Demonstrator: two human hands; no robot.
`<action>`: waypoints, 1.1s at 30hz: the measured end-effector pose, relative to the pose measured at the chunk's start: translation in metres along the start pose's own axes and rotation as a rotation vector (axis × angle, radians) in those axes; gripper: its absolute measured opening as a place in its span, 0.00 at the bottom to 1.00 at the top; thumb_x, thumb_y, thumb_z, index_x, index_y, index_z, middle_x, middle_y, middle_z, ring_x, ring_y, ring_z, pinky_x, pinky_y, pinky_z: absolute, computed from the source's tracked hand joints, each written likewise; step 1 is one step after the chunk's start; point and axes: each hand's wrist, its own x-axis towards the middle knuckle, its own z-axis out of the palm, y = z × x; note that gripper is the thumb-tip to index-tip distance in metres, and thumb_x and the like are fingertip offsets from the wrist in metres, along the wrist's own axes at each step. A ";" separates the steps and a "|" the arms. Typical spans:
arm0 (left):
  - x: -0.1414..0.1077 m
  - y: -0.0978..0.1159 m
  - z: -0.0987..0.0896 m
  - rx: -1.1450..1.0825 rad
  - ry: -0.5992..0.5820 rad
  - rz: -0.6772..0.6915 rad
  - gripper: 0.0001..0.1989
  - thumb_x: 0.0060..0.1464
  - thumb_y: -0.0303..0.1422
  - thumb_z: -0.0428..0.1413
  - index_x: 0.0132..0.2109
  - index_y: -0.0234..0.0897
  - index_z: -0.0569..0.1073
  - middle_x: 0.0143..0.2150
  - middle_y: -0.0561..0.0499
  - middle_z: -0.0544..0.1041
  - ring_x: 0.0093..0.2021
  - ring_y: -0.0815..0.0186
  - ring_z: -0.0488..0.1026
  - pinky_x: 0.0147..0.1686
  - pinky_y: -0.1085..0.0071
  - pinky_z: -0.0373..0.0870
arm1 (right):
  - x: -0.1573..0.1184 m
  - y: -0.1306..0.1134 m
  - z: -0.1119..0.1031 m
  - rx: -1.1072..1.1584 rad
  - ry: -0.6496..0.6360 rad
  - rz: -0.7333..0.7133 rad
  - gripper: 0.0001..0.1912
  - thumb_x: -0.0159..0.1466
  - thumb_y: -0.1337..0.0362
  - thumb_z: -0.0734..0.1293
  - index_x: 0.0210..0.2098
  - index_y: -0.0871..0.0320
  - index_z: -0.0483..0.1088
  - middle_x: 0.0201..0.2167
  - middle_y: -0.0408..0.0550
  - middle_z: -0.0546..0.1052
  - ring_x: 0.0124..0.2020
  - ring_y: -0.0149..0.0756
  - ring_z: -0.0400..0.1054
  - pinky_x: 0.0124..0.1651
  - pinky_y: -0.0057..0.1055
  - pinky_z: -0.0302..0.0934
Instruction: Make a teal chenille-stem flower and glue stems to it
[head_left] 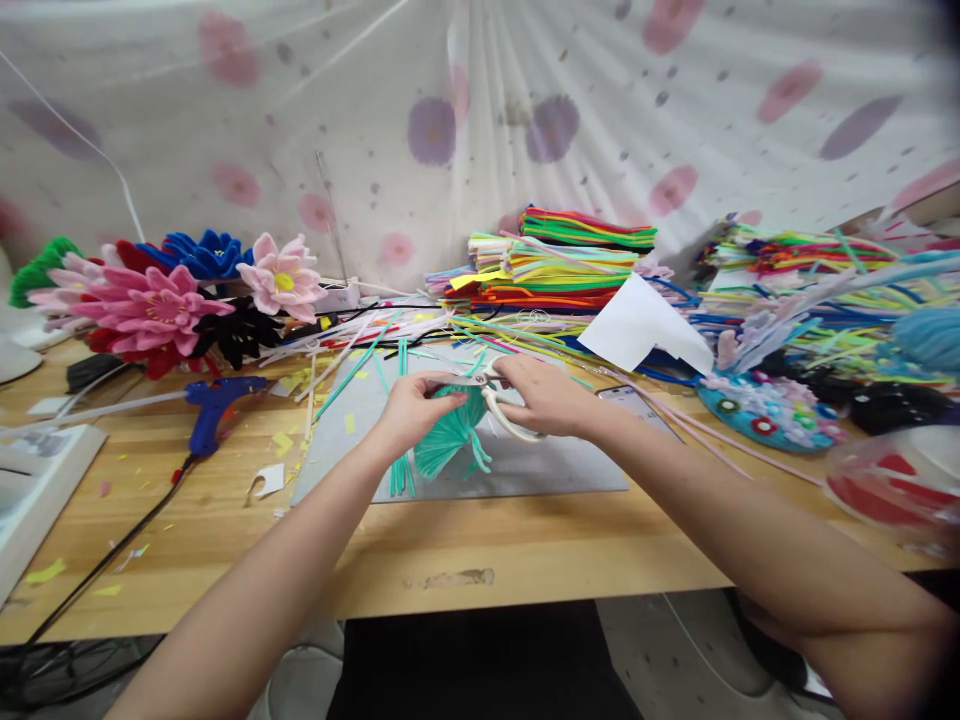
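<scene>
Scissors (white-handled) in right hand; left hand holds teal bundle.

A craft workshop
Glue gun, pipe cleaners, fuzzy flowers and scraps crowd the table.

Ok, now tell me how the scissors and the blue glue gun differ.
The scissors have pale handles; the glue gun is blue. The scissors are in the right hand; the glue gun lies on the wooden table. The glue gun has a dark cord; the scissors have none. Both are hand tools.
</scene>
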 end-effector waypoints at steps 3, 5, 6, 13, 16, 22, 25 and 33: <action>0.000 -0.001 0.002 0.003 0.038 0.021 0.12 0.37 0.29 0.61 0.34 0.32 0.77 0.35 0.47 0.79 0.38 0.60 0.74 0.41 0.67 0.68 | 0.001 0.001 0.004 -0.042 0.010 0.006 0.15 0.58 0.56 0.60 0.39 0.61 0.61 0.37 0.53 0.69 0.36 0.39 0.61 0.36 0.31 0.52; 0.000 -0.002 0.004 0.007 0.058 0.032 0.12 0.37 0.29 0.60 0.34 0.32 0.77 0.36 0.47 0.79 0.38 0.60 0.74 0.41 0.67 0.68 | 0.002 0.001 0.005 -0.066 0.029 0.004 0.17 0.57 0.55 0.61 0.39 0.61 0.61 0.37 0.54 0.69 0.36 0.39 0.61 0.36 0.31 0.51; 0.000 -0.003 0.004 0.012 0.063 0.038 0.12 0.37 0.28 0.60 0.34 0.32 0.77 0.35 0.47 0.79 0.38 0.60 0.74 0.41 0.67 0.68 | 0.002 0.001 0.006 -0.074 0.038 0.001 0.17 0.56 0.54 0.61 0.39 0.61 0.61 0.37 0.54 0.69 0.36 0.39 0.60 0.36 0.31 0.51; 0.001 -0.006 0.001 0.047 0.070 0.107 0.11 0.39 0.29 0.59 0.34 0.35 0.78 0.36 0.49 0.79 0.39 0.61 0.74 0.41 0.67 0.68 | 0.006 -0.008 0.002 -0.072 0.081 -0.018 0.19 0.56 0.51 0.61 0.37 0.61 0.61 0.35 0.54 0.69 0.35 0.40 0.61 0.36 0.32 0.51; 0.002 -0.007 -0.001 0.053 0.087 0.099 0.11 0.38 0.30 0.60 0.34 0.35 0.78 0.36 0.48 0.79 0.38 0.61 0.74 0.41 0.67 0.68 | 0.008 -0.009 0.003 -0.077 0.063 0.016 0.15 0.57 0.54 0.60 0.37 0.61 0.61 0.36 0.54 0.70 0.36 0.39 0.61 0.36 0.31 0.51; 0.002 -0.004 0.000 0.023 0.092 0.077 0.10 0.36 0.30 0.61 0.31 0.34 0.78 0.33 0.48 0.79 0.36 0.61 0.74 0.39 0.67 0.68 | 0.011 -0.010 0.003 -0.103 0.016 0.073 0.12 0.56 0.59 0.60 0.36 0.61 0.61 0.35 0.53 0.71 0.35 0.39 0.62 0.34 0.30 0.50; 0.002 -0.001 0.000 -0.018 0.100 0.052 0.11 0.34 0.30 0.62 0.31 0.34 0.78 0.33 0.48 0.79 0.36 0.61 0.74 0.39 0.66 0.69 | 0.013 -0.013 0.002 -0.100 0.006 0.099 0.12 0.56 0.60 0.60 0.36 0.61 0.61 0.36 0.54 0.71 0.35 0.39 0.63 0.34 0.30 0.50; 0.002 0.000 -0.006 0.007 0.137 -0.006 0.14 0.35 0.31 0.61 0.35 0.33 0.77 0.36 0.48 0.79 0.38 0.60 0.73 0.40 0.66 0.67 | 0.016 -0.018 0.005 0.034 -0.008 0.149 0.13 0.58 0.59 0.59 0.39 0.61 0.60 0.35 0.53 0.72 0.34 0.38 0.64 0.32 0.28 0.50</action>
